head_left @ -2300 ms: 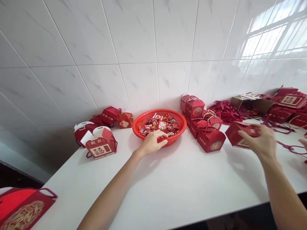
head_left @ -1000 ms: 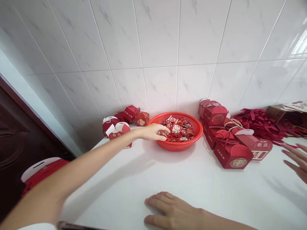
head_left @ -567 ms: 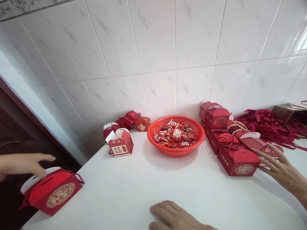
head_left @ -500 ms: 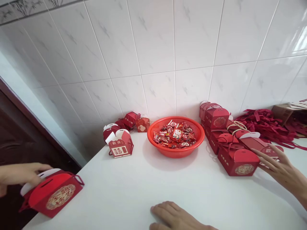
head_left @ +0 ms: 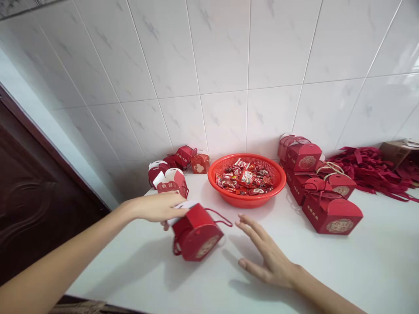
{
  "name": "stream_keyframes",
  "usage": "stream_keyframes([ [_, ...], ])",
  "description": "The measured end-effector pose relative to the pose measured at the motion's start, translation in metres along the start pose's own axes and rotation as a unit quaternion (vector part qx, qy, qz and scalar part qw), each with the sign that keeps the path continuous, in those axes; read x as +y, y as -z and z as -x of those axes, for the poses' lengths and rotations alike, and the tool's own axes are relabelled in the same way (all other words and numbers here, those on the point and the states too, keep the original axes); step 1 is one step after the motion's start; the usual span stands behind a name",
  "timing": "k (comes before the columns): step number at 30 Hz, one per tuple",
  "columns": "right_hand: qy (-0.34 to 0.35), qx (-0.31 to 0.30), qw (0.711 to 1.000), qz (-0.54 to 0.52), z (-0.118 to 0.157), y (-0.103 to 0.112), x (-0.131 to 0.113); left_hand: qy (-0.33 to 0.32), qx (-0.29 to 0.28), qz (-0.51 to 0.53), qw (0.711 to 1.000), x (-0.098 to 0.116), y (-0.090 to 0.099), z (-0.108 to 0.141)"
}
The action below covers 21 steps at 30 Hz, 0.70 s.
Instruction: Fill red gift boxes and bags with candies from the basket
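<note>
My left hand grips the pale top flaps of a red gift box. The box is tilted over the white table, its shadow below it. A dark red cord loop sticks out from its right side, and a gold round print shows on its front. Just right of the box is my right hand, open, fingers spread towards the cord and holding nothing. Behind the held box stands another red box with raised white-lined flaps, partly covered by my left hand. A red plastic basket of wrapped candies sits beyond my hands.
Closed red boxes are stacked right of the basket. Dark red ribbons lie in a heap at the far right beside a cardboard box. Several small boxes stand back left against the tiled wall. A dark door is at left.
My left hand has brought the gift box from the left table edge to the middle. My right hand has lifted off the table. Another person's hand at the right has left the view.
</note>
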State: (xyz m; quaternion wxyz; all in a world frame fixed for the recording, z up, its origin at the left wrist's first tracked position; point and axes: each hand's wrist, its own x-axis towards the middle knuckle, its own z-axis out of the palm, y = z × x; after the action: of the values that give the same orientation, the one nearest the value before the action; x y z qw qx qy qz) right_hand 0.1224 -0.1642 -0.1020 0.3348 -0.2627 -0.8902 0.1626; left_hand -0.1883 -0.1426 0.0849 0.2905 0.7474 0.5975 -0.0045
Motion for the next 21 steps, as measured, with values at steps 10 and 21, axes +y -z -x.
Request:
stream_keyframes([
  [10, 0.059, 0.070, 0.993, 0.071, -0.008, 0.022, 0.002, -0.143, -0.012, -0.027, 0.989, 0.068, -0.045, -0.076],
  [21, -0.049, 0.061, 0.990, -0.120, -0.012, 0.033, -0.004, -0.113, 0.141, -0.107, 0.978, 0.080, -0.076, -0.082],
])
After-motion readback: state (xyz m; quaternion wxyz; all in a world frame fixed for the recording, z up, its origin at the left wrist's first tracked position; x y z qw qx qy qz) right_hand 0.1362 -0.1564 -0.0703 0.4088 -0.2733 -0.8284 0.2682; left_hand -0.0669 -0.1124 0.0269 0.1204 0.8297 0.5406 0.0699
